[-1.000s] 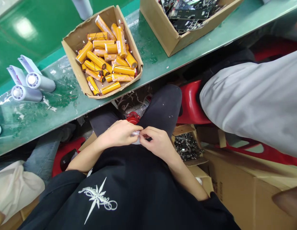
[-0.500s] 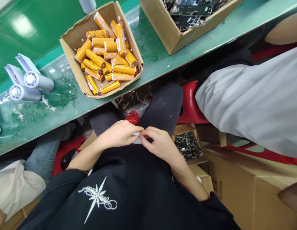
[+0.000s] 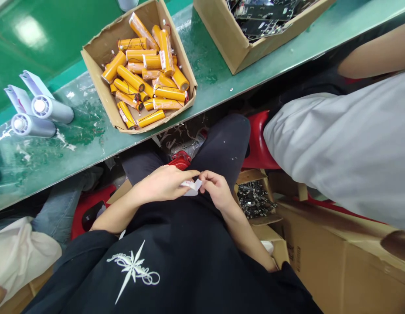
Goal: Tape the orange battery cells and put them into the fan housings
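Observation:
My left hand [image 3: 163, 183] and my right hand [image 3: 215, 188] meet over my lap, below the bench edge. Between their fingertips is a small white piece [image 3: 192, 186], like a strip of paper or tape, pinched from both sides. What the piece is exactly cannot be made out. On the green bench [image 3: 222, 69] above my hands stands an open cardboard box [image 3: 100, 48] filled with several orange cylindrical cells with thin wires.
Two grey cylinders [image 3: 42, 115] with white tabs lie at the bench's left. A second cardboard box [image 3: 235, 43] holds dark parts. A person in a grey sleeve [image 3: 339, 135] sits at my right on a red stool [image 3: 259, 139]. Cartons [image 3: 339, 257] and a box of small metal parts [image 3: 254, 200] stand on the floor.
My right hand has turned and pulled slightly away, and the white piece now shows between the fingertips. The neighbour's bare arm has come into view at the upper right.

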### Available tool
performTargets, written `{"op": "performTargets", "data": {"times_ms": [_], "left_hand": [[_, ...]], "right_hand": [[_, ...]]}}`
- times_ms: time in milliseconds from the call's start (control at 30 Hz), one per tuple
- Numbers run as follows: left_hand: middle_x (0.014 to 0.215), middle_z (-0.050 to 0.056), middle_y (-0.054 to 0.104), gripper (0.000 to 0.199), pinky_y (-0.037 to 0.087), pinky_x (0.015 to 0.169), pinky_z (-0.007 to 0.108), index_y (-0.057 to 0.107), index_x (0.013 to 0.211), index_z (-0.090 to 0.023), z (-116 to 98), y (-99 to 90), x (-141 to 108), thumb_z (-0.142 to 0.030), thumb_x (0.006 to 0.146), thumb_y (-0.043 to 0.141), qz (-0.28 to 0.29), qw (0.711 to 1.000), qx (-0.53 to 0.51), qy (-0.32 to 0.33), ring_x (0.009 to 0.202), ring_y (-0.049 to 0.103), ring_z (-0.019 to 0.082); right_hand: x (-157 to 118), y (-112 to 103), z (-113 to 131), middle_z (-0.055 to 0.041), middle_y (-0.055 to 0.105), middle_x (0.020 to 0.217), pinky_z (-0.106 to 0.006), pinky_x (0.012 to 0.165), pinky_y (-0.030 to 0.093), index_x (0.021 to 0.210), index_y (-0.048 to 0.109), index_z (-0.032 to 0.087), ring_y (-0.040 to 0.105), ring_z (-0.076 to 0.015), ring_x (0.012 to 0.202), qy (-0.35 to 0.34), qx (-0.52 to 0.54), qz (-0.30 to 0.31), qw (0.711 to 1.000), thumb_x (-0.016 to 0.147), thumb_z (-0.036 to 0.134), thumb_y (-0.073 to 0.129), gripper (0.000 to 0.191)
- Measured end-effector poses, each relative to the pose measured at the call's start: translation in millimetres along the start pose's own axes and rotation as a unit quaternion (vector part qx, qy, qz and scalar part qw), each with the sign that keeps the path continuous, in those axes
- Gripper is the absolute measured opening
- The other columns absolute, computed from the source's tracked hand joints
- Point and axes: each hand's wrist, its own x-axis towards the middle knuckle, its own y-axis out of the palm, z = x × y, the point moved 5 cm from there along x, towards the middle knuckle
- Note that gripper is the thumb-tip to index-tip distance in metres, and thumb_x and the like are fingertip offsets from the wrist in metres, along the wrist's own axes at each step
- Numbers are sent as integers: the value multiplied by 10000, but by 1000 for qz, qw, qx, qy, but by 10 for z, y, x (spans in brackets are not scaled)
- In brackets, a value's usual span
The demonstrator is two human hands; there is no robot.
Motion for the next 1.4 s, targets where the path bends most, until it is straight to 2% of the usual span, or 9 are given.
{"op": "performTargets", "data": {"times_ms": [133,267,433,600,767,967,1167,1267,1400], "left_hand": [[1214,108,793,490,543,873,250,604,1498,-212,200,-149,-263,-320,1020,627,9,993,-101,51,1014,776,218],[1228,79,795,554,563,865,226,603,1512,-240,512,-248,-748,-390,988,702,-33,988,-153,-8,989,787,197],[1230,85,794,519,580,921,250,683,1431,-230,597,-135,-1017,-391,943,757,-130,978,-162,-33,1000,791,212],[1283,82,774,490,578,959,245,673,1445,-235,629,-73,-1042,-318,964,724,-151,975,-164,-10,1062,783,206],[1268,71,781,434,570,990,243,728,1368,-245,887,44,-1432,-327,941,747,-203,956,-205,-58,1083,779,204],[1138,58,821,305,578,911,210,814,1200,-232,942,173,-1869,-287,901,786,-331,899,-272,-89,990,796,185],[999,81,836,302,595,773,227,853,1075,-195,842,171,-2004,-393,848,831,-476,837,-247,-113,823,793,200],[953,91,835,336,585,688,228,860,1045,-180,729,170,-1949,-444,840,825,-495,826,-243,-116,742,775,195],[947,85,836,351,597,720,239,863,1052,-196,621,217,-1855,-472,842,808,-484,836,-223,-135,745,771,195]], "right_hand": [[-9,-143,-128,69,284,619,-273,481,328,714,352,276,290,-138,486,-5,140,-48,989,864,428,519,272],[-135,-278,-60,49,290,672,-299,520,354,756,345,280,340,-174,545,-62,63,-77,993,965,491,450,315],[-170,286,388,15,520,711,-293,588,365,809,510,253,466,-158,613,-140,-256,38,956,915,571,675,374],[135,727,736,31,456,561,-287,578,297,654,388,243,433,-127,532,-183,-443,67,875,1053,350,472,421],[187,35,419,51,403,503,-276,538,291,634,355,260,411,-127,461,-91,-518,-52,849,1049,476,448,477],[260,-612,246,-22,584,524,-286,554,354,673,613,239,572,-199,504,88,-693,-42,715,1011,523,522,450],[738,118,1754,-71,748,795,-311,693,514,879,742,198,677,-208,702,-315,-577,-70,750,1062,551,473,480],[1049,644,2202,-92,747,899,-337,788,526,971,784,194,683,-233,848,-369,-666,42,647,1050,429,563,333],[1382,1039,2227,-99,720,1083,-323,787,515,1130,797,219,676,-249,986,-308,-777,187,516,1005,376,658,244]]}}
